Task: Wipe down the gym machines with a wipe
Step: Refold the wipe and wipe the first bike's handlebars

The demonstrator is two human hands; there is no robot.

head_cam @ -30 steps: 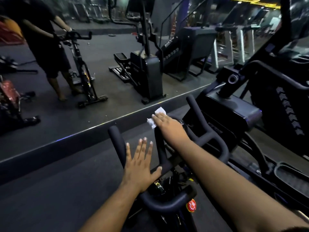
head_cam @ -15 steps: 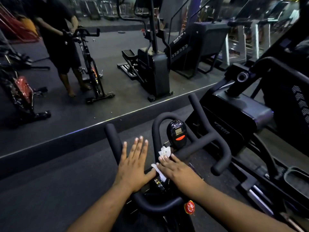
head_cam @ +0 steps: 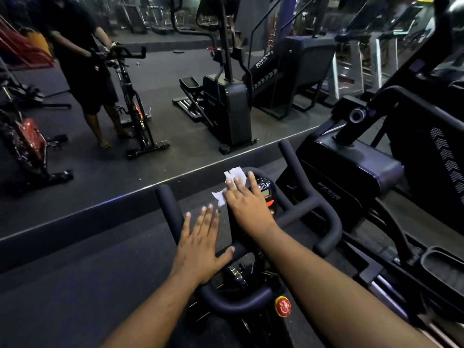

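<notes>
A black spin bike's handlebar fills the lower middle of the head view. My right hand lies flat on the upper loop of the bar and presses a white wipe onto it. The hand half covers the small console with its red button. My left hand rests flat, fingers straight and spread, on the left side of the bar beside its left horn. A red knob sits low on the stem.
A wall mirror ahead reflects a person at the same bike, an elliptical and a stair machine. A large black machine stands close on the right, its rails running beside the bike. Dark rubber floor lies to the left.
My right hand slid the wipe down the loop toward the stem, then back up to the top by the console. The left hand stayed flat on the bar.
</notes>
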